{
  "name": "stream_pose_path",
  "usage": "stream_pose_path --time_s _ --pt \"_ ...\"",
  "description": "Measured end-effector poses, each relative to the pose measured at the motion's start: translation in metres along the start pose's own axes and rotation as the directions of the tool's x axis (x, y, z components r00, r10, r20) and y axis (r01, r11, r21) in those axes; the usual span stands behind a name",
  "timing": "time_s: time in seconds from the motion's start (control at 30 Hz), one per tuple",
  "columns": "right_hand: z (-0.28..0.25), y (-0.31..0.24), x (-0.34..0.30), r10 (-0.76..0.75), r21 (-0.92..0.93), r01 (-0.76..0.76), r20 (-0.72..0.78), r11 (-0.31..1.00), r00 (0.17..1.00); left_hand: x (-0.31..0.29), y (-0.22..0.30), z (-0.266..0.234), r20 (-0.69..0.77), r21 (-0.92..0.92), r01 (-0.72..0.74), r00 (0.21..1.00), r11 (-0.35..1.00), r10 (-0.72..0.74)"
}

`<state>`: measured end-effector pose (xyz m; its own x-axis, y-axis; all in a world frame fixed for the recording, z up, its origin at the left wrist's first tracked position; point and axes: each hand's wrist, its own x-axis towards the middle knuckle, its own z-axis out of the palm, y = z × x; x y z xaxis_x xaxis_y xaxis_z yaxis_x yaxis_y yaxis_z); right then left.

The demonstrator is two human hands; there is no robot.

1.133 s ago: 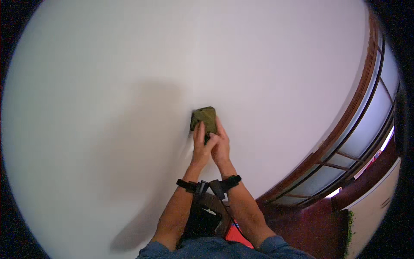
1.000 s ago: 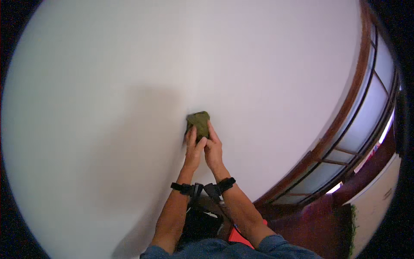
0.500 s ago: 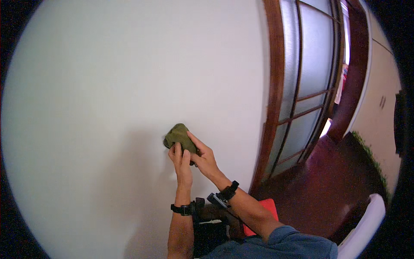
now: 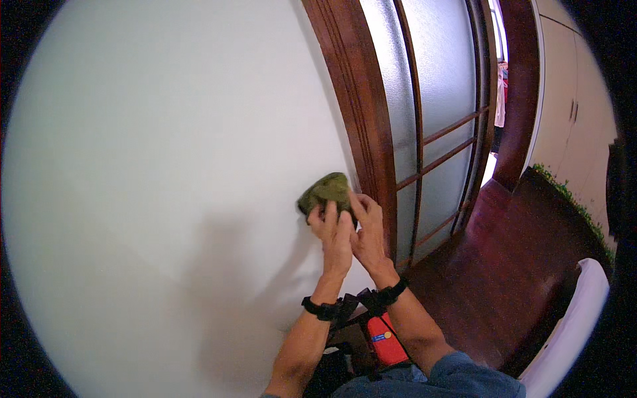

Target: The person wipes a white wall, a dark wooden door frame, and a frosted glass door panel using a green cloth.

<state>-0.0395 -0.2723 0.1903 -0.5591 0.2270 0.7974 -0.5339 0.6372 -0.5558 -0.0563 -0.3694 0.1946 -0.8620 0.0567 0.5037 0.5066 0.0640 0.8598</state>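
A bunched olive-green cloth (image 4: 325, 191) is at the white wall (image 4: 166, 132), close to the door frame; whether it touches the wall I cannot tell. My left hand (image 4: 334, 239) grips its lower edge, fingertips curled onto the fabric. From the right side, my right hand (image 4: 369, 229) holds the same cloth with bent fingers. Both hands are slightly blurred, and their undersides are hidden. Black straps with small devices circle both wrists.
To the right stands a brown wooden door frame (image 4: 361, 99) with frosted glass panels (image 4: 441, 66). Below are a red object (image 4: 386, 339) and dark red-brown flooring (image 4: 478, 285). A white curved edge (image 4: 577, 318) lies at lower right, pale cabinets (image 4: 564, 113) beyond.
The view has swung right, and the door frame now appears nearer my hands. Both hands have carried the cloth rightward along the wall, toward the frame, and the cloth's shape has shifted.
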Motion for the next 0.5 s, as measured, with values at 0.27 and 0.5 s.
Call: stream_pose_path --time_s 0.27,0.5 --pt "-0.006 -0.084 0.007 0.118 0.272 -0.078 -0.135 0.959 0.984 -0.006 0.086 -0.043 0.211 0.076 -0.109 0.973 0.991 0.091" --pt "-0.018 -0.017 0.010 0.069 0.060 -0.052 -0.329 0.997 0.942 -0.027 0.083 0.004 0.299 -0.056 -0.174 0.937 0.983 0.182"
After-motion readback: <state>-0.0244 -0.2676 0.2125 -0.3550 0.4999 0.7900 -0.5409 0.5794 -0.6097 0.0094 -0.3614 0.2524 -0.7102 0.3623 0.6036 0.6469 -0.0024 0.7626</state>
